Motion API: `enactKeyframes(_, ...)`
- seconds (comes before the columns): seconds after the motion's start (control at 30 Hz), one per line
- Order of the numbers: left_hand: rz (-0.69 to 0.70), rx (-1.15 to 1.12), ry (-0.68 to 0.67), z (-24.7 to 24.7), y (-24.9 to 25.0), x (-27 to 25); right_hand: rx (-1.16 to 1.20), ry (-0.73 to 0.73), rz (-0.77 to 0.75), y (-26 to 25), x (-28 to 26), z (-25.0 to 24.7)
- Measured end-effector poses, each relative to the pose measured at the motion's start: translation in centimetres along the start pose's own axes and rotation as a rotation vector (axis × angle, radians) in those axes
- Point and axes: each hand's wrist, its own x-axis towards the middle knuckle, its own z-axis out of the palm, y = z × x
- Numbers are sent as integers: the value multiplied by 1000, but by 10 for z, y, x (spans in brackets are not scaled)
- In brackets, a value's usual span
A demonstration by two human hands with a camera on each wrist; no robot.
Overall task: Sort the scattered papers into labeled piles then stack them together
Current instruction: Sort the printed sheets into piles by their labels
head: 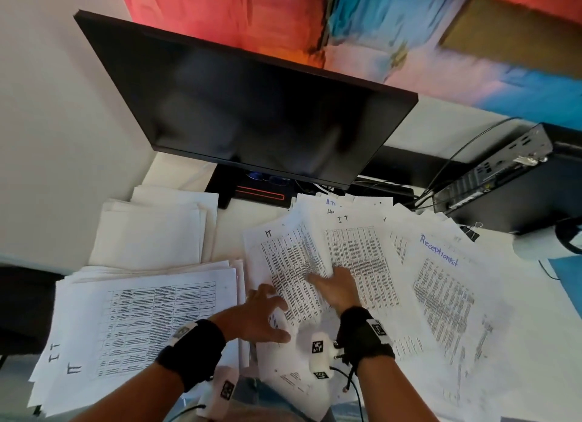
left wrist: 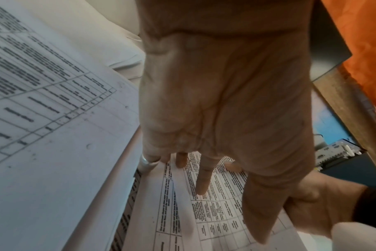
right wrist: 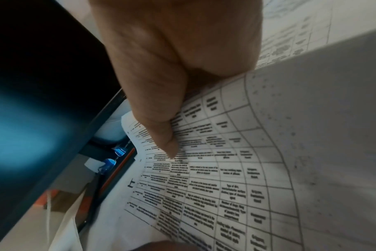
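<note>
sorting at mid-task. it pile lies at left, topped by a sheet marked it. left hand hovers with fingers spread, clamped on nothing. right hand pinches a lifted it sheet by its edge. risk: the overlapping receptionist sheet drags along or the fan slides, mixing labels.

Handwritten "IT" heads the sheet beyond the left hand's fingers and the sheet beyond the right hand's fingers, "Receptionist" (blue ink) the page right of them.
</note>
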Motion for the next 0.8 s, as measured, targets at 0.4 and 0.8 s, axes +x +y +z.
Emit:
enactKeyframes(0.4,-18,-343,453,-16,30,24,173,250,22,37,-13,-122)
enactKeyframes(0.8,-108,-495,494,13,96,92,-13,254,43,73,39,-161)
